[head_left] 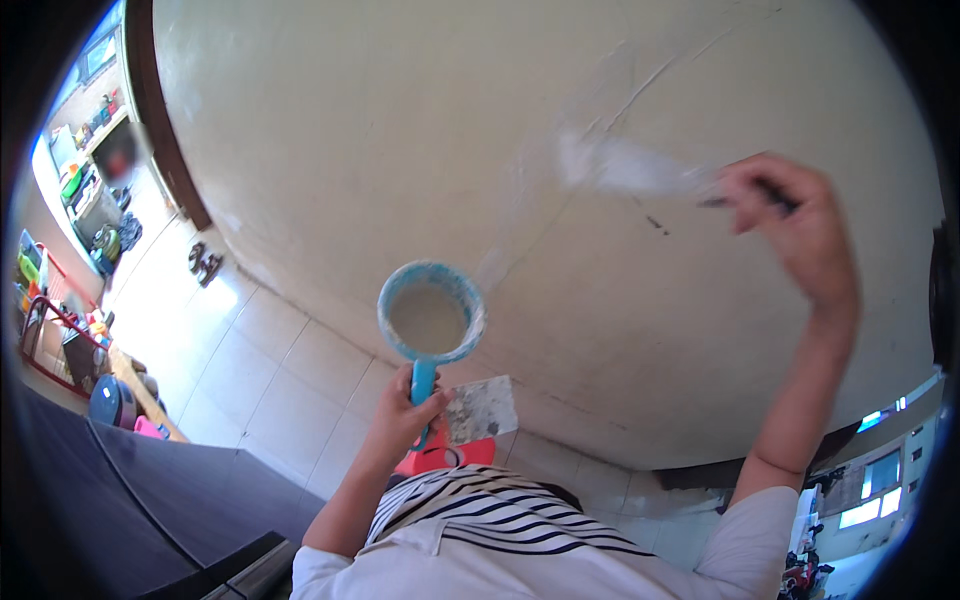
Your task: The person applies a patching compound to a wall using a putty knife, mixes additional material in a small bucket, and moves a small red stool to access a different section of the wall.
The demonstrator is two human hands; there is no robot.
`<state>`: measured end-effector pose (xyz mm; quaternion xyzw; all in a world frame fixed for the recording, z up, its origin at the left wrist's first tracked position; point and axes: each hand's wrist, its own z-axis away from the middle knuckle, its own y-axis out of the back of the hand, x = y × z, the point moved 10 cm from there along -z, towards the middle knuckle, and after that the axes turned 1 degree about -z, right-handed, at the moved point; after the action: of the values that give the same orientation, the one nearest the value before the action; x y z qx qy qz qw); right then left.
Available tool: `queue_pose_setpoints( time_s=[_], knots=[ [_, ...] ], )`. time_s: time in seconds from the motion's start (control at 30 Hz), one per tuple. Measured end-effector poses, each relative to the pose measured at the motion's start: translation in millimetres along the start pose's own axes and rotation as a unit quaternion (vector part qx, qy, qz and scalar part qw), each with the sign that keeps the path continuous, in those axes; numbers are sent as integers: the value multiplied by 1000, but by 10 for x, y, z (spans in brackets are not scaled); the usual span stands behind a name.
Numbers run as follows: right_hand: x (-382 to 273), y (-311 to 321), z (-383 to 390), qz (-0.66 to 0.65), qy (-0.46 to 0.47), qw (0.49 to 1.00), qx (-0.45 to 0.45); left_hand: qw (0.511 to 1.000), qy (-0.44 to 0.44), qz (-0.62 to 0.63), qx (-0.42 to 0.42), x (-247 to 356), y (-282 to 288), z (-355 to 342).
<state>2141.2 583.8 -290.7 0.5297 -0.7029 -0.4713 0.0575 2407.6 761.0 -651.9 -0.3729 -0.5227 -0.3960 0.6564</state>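
My left hand is closed round the handle of a light blue dipper. Pale smears coat its rim, and a greyish-white mix lies inside. Up at the right, my right hand grips the dark handle of what looks like a putty knife, its pale blade smeared by motion. The blade reaches left across the beige wall, over or beside a whitish patch; where it touches is too blurred to tell. Thin cracks and pale streaks run over the wall around it.
Below the dipper stands a red stool with a stained grey sheet on it. Light floor tiles run along the wall's foot. Sandals lie near the doorway at left. A dark covered surface fills the lower left.
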Motion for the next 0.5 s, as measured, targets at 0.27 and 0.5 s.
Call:
queue_pose_setpoints(
  time_s=[0.27,0.5],
  knots=[
    [-335,-2633,94,60,61,976,-200,999,9,-32,-1,196,-53,50],
    [-567,-3186,159,8,71,978,-194,999,6,-31,-13,131,-84,16]
  ],
)
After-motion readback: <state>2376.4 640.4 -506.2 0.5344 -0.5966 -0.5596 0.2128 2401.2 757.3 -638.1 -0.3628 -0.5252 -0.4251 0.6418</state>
